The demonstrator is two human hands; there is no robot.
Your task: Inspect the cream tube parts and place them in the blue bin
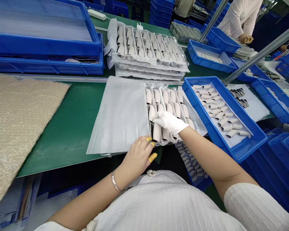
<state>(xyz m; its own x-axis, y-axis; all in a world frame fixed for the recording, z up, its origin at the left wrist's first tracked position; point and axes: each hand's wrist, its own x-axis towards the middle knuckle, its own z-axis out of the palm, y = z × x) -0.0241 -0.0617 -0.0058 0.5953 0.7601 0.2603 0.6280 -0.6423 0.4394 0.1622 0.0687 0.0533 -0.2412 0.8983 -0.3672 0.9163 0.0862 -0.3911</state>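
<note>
In front of me lies a clear plastic tray holding rows of pale, ribbed, curved shell-like parts (168,108), with dark open ends. A translucent white sheet (120,112) spreads out from its left side. My right hand (170,122), in a white glove, reaches over the tray with its fingertips closed at a pale curved part (151,113) in the left column. At the tray's near left edge rests my left hand (141,150), bare but for yellow finger cots, its fingers stretched out and the thumb apart. Nothing shows in its grasp.
A blue bin (249,144) with loose pale parts stands at the right. Behind, stacked filled trays (149,69) sit beside large blue bins (45,48). Foam sheeting (19,122) covers the left. A metal post (257,54) slants across the right; beyond it a person (240,19) handles something.
</note>
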